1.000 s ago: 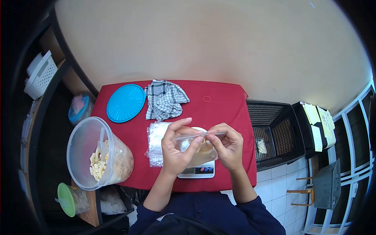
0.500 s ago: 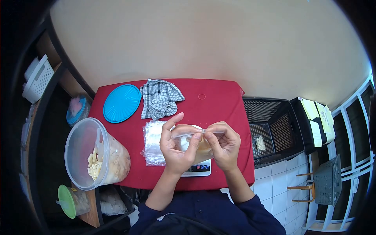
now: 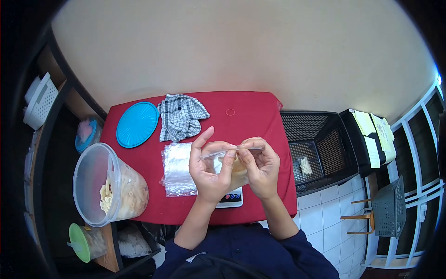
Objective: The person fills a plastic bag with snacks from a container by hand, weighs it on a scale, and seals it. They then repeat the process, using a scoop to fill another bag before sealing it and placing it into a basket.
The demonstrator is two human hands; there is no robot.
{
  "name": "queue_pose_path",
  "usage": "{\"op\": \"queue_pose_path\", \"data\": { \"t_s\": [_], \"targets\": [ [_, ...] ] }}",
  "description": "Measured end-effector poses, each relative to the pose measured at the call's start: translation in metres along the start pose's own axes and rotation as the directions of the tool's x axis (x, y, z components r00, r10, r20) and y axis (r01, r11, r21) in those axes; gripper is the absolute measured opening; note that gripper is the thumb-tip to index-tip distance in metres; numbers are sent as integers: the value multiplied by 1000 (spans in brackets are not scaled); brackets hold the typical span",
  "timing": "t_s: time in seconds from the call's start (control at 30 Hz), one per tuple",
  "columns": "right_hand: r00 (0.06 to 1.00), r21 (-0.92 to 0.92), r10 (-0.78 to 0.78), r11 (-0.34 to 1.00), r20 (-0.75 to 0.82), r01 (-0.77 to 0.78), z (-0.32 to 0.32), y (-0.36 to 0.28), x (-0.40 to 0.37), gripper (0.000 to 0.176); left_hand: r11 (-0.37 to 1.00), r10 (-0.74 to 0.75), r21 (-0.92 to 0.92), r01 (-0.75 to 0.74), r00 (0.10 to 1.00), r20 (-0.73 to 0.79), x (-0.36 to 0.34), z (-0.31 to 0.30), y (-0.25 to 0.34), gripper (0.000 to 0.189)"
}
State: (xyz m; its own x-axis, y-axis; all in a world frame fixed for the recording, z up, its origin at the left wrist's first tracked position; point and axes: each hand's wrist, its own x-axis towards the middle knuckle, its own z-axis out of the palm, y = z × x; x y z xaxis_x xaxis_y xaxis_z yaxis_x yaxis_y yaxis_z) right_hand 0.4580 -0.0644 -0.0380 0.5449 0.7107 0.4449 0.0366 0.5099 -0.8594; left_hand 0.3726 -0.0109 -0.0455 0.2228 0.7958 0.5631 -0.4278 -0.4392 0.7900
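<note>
My left hand [image 3: 211, 174] and my right hand [image 3: 261, 169] pinch the top edge of a clear plastic bag [image 3: 240, 176] between thumbs and fingers. The two thumbs nearly meet at the middle of the edge, while my left index finger points up and away from it. Pale pieces show faintly through the bag; their shape is partly hidden by my hands. Below the bag is a white digital scale [image 3: 235, 201], mostly covered, its buttons showing at the front. To the left of my left hand lies a stack of clear plastic bags [image 3: 178, 169].
On the red tablecloth [image 3: 253, 125] are a blue lid [image 3: 137, 124], a checked cloth [image 3: 182, 117] and a rubber band [image 3: 230, 112]. A large clear tub [image 3: 132, 197] of pasta-like pieces stands left. At right, a black crate [image 3: 320, 179] holds a small bag [image 3: 305, 166].
The view has shifted slightly, so the table things appear a little further left. Both hands still pinch the bag's top edge, with the fingers slightly moved.
</note>
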Motion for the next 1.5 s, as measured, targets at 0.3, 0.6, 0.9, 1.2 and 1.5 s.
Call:
{"op": "queue_pose_path", "data": {
  "t_s": [0.3,0.6,0.9,1.2,1.5],
  "targets": [
    [997,-80,-60,995,-56,55,-13,12,3,5,998,-36,-60,37,999,25,2,10,-8,60],
    [994,-86,-107,990,7,107,-31,7,1,7,997,-66,-22,67,995,68,-1,19,-12,60],
    [998,4,-57,998,-24,57,-37,6,1,5,999,-33,-11,34,999,42,-5,32,-10,58],
    [983,-88,-181,980,-33,178,-38,5,5,12,998,-50,-31,51,998,43,-5,34,-6,57],
    [980,63,-171,982,-98,177,-36,11,6,11,999,-34,9,33,995,98,2,-1,-13,4]
  ]
}}
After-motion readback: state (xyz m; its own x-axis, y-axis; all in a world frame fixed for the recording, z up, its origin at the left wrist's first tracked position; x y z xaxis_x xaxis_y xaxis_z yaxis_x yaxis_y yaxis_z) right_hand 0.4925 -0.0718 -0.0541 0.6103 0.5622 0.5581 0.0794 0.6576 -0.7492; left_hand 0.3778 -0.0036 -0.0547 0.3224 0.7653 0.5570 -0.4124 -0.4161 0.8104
